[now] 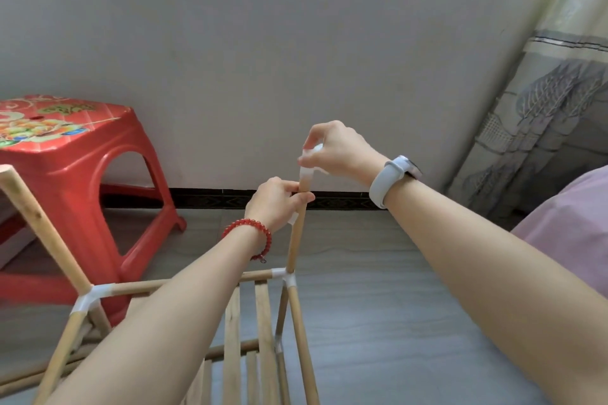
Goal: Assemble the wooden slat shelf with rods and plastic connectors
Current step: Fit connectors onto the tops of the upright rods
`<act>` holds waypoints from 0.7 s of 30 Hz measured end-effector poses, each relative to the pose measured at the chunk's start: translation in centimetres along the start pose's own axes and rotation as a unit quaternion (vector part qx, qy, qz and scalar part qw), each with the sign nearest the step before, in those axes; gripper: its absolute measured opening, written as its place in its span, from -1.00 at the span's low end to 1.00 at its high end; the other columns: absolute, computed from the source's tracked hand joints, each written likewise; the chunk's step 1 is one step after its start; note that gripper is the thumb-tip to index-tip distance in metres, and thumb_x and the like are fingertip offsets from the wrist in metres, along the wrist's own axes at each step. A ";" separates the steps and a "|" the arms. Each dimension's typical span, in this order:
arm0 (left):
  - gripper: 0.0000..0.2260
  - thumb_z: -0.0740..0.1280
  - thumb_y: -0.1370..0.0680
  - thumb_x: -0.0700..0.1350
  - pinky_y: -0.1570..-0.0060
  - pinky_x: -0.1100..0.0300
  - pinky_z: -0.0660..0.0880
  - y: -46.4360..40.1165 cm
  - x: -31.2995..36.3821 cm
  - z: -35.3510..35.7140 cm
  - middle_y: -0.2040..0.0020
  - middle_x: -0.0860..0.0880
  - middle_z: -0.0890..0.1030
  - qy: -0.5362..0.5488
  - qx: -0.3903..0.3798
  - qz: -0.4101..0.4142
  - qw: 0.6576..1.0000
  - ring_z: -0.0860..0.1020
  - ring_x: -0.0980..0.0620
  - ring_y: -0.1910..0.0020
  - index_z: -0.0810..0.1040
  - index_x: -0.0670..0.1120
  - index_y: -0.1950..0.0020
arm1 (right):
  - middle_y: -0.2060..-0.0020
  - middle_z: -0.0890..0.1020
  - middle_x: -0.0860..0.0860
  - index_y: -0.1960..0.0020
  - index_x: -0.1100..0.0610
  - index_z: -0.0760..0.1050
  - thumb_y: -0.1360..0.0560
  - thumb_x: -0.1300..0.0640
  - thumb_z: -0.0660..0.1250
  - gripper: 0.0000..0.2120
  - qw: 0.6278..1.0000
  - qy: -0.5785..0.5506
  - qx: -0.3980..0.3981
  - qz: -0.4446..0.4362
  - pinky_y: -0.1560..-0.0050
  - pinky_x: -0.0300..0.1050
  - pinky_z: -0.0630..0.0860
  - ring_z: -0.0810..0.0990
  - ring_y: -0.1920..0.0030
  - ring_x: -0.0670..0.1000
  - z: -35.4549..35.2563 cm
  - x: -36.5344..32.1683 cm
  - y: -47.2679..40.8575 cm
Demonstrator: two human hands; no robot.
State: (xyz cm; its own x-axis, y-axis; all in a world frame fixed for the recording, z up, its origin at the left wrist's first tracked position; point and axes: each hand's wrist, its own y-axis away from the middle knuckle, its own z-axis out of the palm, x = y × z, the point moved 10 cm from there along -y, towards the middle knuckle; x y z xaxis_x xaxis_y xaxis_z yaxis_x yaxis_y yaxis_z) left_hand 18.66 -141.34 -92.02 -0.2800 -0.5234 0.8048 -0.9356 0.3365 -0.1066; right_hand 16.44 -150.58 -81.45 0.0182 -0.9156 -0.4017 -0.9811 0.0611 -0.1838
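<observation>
Partly hidden connector (307,171) between hands, atop rod (297,237).

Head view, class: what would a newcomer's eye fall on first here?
At centre, the right hand pinches a white plastic connector onto the top of an upright rod, which the left hand grips just below. A bright red stool stands at left by the wall.

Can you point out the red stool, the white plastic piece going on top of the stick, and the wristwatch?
red stool (70,154): head view, front edge of seat.
white plastic connector (306,172): head view, its sleeve over the rod's top.
wristwatch (388,179): head view, pale strap.
</observation>
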 end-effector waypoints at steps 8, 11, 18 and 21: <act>-0.85 0.34 -0.52 0.06 -0.05 0.14 0.40 0.2 -0.6 -0.1 -0.08 -0.01 0.55 0.012 -0.036 -0.015 0.999 0.47 0.04 -0.09 0.65 0.07 0.01 | 0.28 0.44 -0.20 -0.33 -0.14 0.41 -0.50 -0.06 0.31 -0.60 0.979 0.005 -0.196 -0.050 0.06 -0.29 0.34 0.48 0.25 -0.36 0.6 -0.2 1.4; -0.90 0.34 -0.52 0.06 -0.11 0.10 0.42 -0.1 -0.5 0.1 -0.09 0.01 0.53 0.020 -0.056 -0.013 0.998 0.49 0.02 -0.15 0.64 0.11 0.07 | -0.09 0.38 -0.09 -0.38 -0.30 0.27 -0.49 -0.09 0.33 -0.50 0.969 0.085 -0.225 -0.060 -0.23 -0.16 0.24 0.31 -0.17 -0.19 0.6 0.9 1.3; -0.89 0.33 -0.52 0.10 -0.10 0.00 0.48 -0.5 -0.6 -0.4 0.06 0.04 0.45 -0.011 -0.019 -0.007 1.000 0.50 0.02 0.00 0.63 0.15 0.10 | -0.04 0.41 -0.15 -0.36 -0.06 0.39 -0.46 -0.09 0.37 -0.50 0.975 0.091 -0.166 -0.115 -0.05 -0.21 0.28 0.37 -0.07 -0.10 0.4 -0.6 0.5; -0.87 0.32 -0.52 0.11 -0.05 0.00 0.48 -0.5 -0.7 -0.6 0.10 0.01 0.45 -0.017 0.010 -0.006 1.000 0.49 0.03 0.06 0.59 0.18 0.21 | 0.09 0.47 -0.07 -0.12 -0.05 0.56 -0.40 -0.23 0.33 -0.62 0.981 0.146 -0.092 -0.094 0.07 -0.11 0.41 0.45 0.02 -0.01 -0.2 -1.0 0.5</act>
State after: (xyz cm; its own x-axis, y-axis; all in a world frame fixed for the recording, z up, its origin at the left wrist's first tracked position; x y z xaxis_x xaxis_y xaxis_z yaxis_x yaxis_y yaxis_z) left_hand 19.47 -140.63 -92.20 -0.2754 -0.5536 0.7859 -0.9429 0.3149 -0.1086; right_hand 15.86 -149.76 -80.94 0.1726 -0.9801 -0.0981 -0.9843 -0.1679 -0.0550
